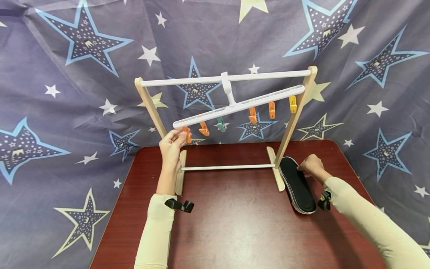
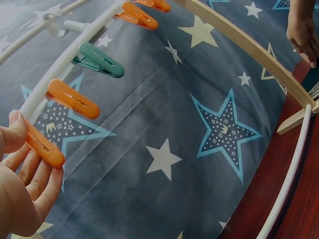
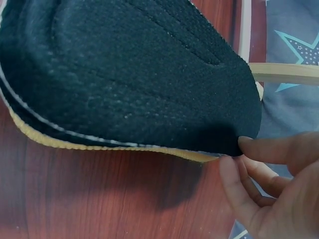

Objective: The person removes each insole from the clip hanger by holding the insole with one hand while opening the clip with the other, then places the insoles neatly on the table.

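A white clip hanger [image 1: 262, 100] hangs by its hook from the rack's top rail, tilted with its left end low. My left hand [image 1: 172, 149] pinches the orange clip [image 1: 187, 135] at that low end, thumb on one side and fingers on the other. Along the bar hang other clips: orange [image 2: 75, 98], green [image 2: 101, 60] and yellow [image 1: 293, 104]. At the right, black insoles [image 1: 299, 188] lie stacked on the table, a yellow underside [image 3: 55, 142] showing at the edge. My right hand [image 1: 312, 166] pinches the top insole's edge between thumb and fingers.
The rack has wooden posts [image 1: 289, 130], wooden feet [image 1: 275, 172] and a low white crossbar [image 1: 228, 167]. It stands on a dark red table [image 1: 221, 216]. A star-patterned cloth [image 1: 215, 45] hangs behind. The insoles lie close against the rack's right foot.
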`<state>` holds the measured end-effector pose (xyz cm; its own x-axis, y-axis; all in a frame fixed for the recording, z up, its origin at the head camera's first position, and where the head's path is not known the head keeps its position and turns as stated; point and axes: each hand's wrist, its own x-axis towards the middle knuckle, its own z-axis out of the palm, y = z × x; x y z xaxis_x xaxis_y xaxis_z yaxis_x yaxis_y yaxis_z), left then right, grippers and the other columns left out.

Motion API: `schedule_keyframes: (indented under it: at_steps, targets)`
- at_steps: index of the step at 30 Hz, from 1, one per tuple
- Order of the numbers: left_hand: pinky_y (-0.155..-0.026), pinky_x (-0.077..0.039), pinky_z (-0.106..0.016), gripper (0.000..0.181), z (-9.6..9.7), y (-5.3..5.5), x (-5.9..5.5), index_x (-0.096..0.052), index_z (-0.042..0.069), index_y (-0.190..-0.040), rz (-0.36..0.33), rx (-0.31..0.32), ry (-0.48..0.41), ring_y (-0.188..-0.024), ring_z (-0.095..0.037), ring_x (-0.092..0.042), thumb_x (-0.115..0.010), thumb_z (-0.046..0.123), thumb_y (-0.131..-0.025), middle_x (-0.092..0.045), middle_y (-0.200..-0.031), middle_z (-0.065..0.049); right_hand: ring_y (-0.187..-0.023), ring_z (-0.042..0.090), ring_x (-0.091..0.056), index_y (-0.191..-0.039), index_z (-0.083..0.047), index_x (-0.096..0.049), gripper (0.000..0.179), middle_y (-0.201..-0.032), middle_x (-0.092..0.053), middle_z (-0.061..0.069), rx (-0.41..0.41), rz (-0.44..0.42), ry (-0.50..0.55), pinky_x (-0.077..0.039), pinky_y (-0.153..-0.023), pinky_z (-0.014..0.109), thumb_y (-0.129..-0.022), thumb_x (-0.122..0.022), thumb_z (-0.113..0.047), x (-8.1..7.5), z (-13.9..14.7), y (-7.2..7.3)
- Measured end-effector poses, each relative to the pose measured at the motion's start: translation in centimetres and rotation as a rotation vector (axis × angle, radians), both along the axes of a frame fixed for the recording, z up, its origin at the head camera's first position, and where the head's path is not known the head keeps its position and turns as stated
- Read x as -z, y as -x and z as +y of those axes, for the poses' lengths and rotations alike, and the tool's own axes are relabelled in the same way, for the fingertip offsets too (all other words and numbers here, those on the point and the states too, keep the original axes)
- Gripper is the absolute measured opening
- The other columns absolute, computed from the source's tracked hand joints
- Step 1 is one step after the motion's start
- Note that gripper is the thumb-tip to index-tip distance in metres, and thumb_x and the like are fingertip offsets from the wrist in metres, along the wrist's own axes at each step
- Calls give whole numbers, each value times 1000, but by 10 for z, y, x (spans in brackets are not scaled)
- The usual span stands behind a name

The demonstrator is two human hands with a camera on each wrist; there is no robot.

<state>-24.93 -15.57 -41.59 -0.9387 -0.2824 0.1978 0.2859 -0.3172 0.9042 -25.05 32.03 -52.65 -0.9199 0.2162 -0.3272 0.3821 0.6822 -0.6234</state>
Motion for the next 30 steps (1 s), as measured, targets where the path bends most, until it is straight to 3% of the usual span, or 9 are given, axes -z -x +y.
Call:
schedule_keyframes:
  at_steps: [11, 19, 30]
  targets:
    - [-65, -61, -20, 11, 0, -2, 0, -70, 7, -90, -3, 1, 0, -76, -10, -75, -69, -3, -93, -78, -82, 2, -47, 15, -67, -83, 5, -72, 14, -58, -68, 10, 17, -16, -31, -62, -53, 34, -81, -78, -8, 5, 1, 2]
    - [-66, -60, -19, 4, -1, -2, -1, -69, 1, -97, -6, 8, 9, -78, -12, -76, -71, 0, -93, -78, -84, 2, -48, 16, -67, -83, 6, -71, 15, -60, -69, 12, 36, -22, -19, -62, -53, 34, -81, -78, -8, 3, -1, 1]
    - [-65, -60, -19, 10, 0, -4, -2, -69, 7, -92, -7, 7, 6, -77, -9, -75, -69, -2, -94, -78, -83, 2, -51, 17, -69, -93, 10, -73, 22, -63, -70, 13, 79, -36, 31, -64, -58, 36, -82, -79, -7, 4, -1, 0]
